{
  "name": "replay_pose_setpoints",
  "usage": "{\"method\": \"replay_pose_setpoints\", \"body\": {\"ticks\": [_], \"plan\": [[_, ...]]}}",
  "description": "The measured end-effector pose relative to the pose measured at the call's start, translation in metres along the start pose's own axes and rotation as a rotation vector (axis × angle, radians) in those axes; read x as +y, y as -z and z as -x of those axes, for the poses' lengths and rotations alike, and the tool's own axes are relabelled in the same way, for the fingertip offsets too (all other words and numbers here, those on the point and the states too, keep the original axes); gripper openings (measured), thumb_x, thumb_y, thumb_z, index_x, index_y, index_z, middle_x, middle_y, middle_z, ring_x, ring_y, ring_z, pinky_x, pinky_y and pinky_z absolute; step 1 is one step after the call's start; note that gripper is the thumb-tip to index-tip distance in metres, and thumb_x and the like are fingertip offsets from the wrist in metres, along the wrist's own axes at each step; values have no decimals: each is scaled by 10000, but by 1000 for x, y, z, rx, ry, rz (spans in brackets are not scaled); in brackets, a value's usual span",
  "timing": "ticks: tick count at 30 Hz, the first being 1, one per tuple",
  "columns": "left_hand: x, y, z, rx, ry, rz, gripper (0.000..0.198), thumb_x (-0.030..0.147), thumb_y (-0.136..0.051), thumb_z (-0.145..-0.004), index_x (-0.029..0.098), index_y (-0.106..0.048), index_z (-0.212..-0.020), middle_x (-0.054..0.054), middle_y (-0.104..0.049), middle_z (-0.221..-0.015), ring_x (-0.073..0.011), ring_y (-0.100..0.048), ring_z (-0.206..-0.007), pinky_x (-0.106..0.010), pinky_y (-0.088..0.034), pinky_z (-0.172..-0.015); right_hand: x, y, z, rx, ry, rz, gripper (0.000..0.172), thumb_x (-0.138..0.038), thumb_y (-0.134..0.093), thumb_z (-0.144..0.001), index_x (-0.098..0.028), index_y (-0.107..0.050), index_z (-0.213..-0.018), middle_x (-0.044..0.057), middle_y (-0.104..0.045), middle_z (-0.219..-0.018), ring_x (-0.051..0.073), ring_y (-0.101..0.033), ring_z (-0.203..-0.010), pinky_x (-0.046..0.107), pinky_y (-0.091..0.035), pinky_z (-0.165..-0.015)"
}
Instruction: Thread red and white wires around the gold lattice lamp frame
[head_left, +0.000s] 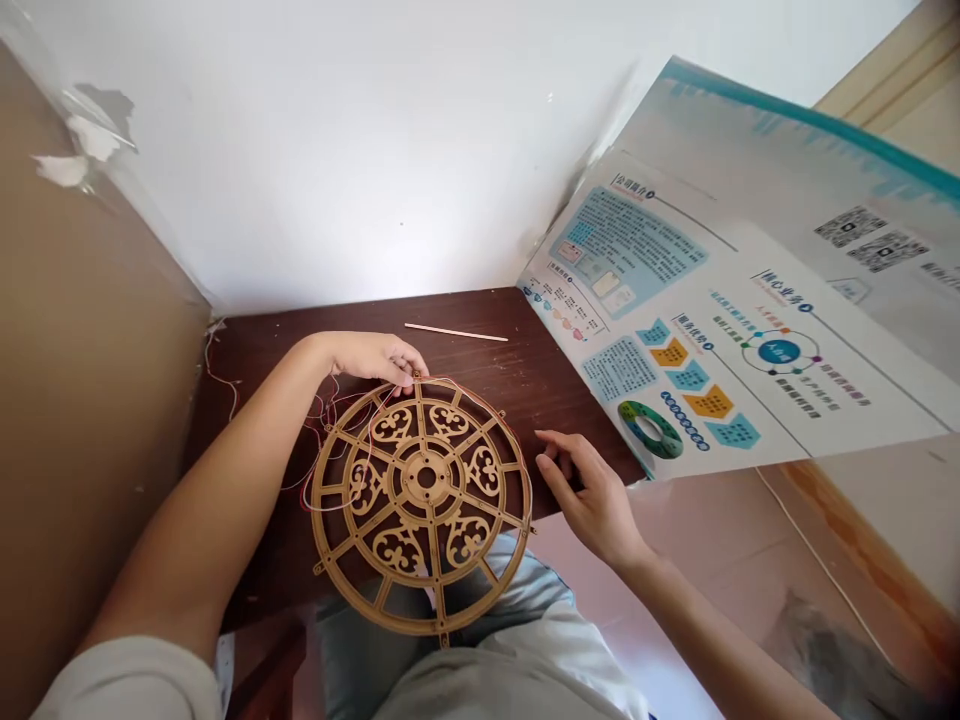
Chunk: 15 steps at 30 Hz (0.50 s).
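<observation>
Our left hand [369,358] is closed over the openwork wooden wheel [426,450] at its 12 o'clock rim, with the fingers curled and the fingertips partly hidden behind the rim, so we cannot tell how firm the hold is. The wheel lies in the middle of the view, tilted, with its 6 o'clock edge reaching past the dark wooden table [525,365] and over our lap. Thin red and dark wires [324,412] tangle by its 9 to 10 o'clock side, passing near the rim and partly under our left forearm. Where each wire ends is hard to make out.

Our right hand [589,490] is at the wheel's 3 to 4 o'clock side, apart from it, half open with loosely bent fingers [551,442] near the table edge. It holds nothing.

A thin wooden stick [456,332] lies on the table at the wheel's 12 o'clock, just beyond our left hand. A printed Chinese poster [750,240] with QR codes slants in from 2 o'clock, overlapping the table's corner and cut off by the frame. Brown cardboard [90,400] stands at 9 o'clock, and a white wall [375,150] rises at 12 o'clock.
</observation>
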<state>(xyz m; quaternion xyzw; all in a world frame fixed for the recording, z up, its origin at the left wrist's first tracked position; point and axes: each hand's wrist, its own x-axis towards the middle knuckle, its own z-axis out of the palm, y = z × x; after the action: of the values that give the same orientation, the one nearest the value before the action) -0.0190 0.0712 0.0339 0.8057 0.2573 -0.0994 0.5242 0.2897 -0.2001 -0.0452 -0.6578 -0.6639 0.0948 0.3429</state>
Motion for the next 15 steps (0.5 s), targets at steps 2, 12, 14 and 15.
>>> {"method": "replay_pose_setpoints", "body": {"ticks": [2,12,14,15], "plan": [[1,3,4,7,10,-35,462,442,-729,-894,204,-736,-1290,-97,-829,-1229,-229,-754,-1085,-344,-566,-1018,-2,0,-7,-9,-16,15,292,-416,-613,-1108,-232,-739,-1296,13,-681,-905,152,-572,-682,319,-527,-678],[-5,16,17,436,221,-93,562,461,-662,-890,189,-705,-1380,-160,-754,-1469,-324,-721,-1311,-381,-558,-1101,-7,-2,-17,-38,-105,34,333,-492,-580,-1098,-237,-793,-1103,32,-705,-888,178,-636,-721,314,-512,-666],[-5,18,20,448,237,-116,554,491,-635,-918,195,-706,-1381,-170,-737,-1497,-347,-714,-1330,-417,-555,-1126,-7,-3,-18,-28,-141,47,318,-477,-588,-1092,-234,-793,-1087,28,-721,-878,173,-638,-710,304,-509,-652],[-6,19,22,454,245,-132,558,511,-617,-935,196,-705,-1387,-176,-729,-1508,-358,-710,-1339,-440,-548,-1143,-7,-3,-18,-29,-158,49,306,-469,-597,-1088,-234,-794,-1080,22,-729,-869,167,-636,-696,296,-510,-641]]}}
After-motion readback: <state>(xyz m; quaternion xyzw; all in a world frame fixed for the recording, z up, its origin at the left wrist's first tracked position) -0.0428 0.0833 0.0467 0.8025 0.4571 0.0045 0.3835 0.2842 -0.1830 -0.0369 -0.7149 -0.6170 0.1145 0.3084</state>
